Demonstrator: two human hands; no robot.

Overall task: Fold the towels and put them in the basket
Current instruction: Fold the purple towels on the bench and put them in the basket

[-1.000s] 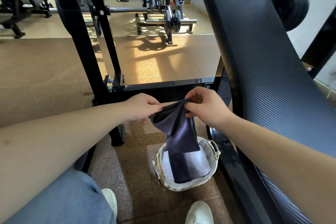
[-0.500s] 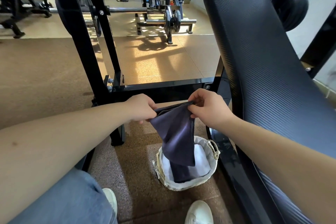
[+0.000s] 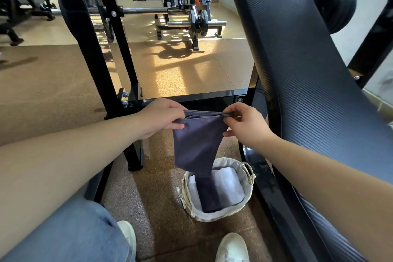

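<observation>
- Holds a dark blue towel up in the air, straight above the basket, lowest tip dipping toward the basket's mouth; contact between that tip and the contents: cannot tell.
- Grips the towel's top edge at 2 ends: left hand clenched round the end up and left of the basket, right hand pinching the other end between thumb and fingertips, up and slightly right of the basket.
- Stretches that edge nearly level and taut between both grips; shows several layers stacked along it, so judged already folded at least 1 time.
- Hangs from there in a tapering drape, wide at the top, narrow just over the basket.
- Inside the basket: 1 folded dark towel lying on top of a white towel.
- Right of the basket, a black padded bench; beyond the basket, a black frame bar; nearer than the basket, 2 white shoes.
- Looks like the folding step near its end, with placing into the basket not yet done for this piece.
- Probably calls next for 1 more fold, bringing both ends together, then lowering straight down into the basket; needs an even descent to stop the layers sliding apart or the tip snagging the rim.
</observation>
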